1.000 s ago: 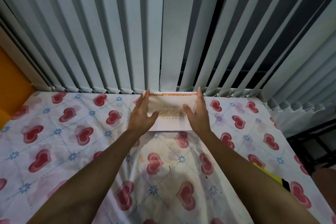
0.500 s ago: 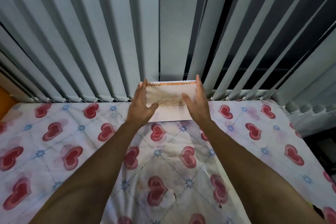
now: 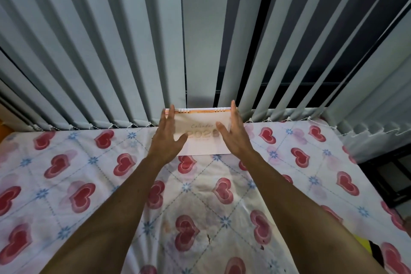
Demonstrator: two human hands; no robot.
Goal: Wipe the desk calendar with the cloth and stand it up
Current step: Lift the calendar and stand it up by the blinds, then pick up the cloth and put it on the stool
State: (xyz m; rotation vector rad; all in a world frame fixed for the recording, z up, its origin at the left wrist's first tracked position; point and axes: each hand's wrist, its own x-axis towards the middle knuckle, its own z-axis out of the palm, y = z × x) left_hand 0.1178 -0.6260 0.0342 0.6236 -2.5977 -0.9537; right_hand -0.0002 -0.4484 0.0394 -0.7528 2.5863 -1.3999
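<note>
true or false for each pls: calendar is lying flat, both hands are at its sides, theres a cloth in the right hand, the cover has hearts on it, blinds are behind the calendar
1. The calendar lies flat on the heart-print cover. False: it stands upright, spiral binding on top.
2. The left hand and right hand are at its two sides. True.
3. The right hand holds a cloth. False: both hands are open, fingers extended, and no cloth shows in either.
4. The cover has red hearts. True.
5. Vertical blinds hang right behind the calendar. True.
6. The calendar stands at the near edge of the cover. False: it stands at the far edge, by the blinds.
</note>
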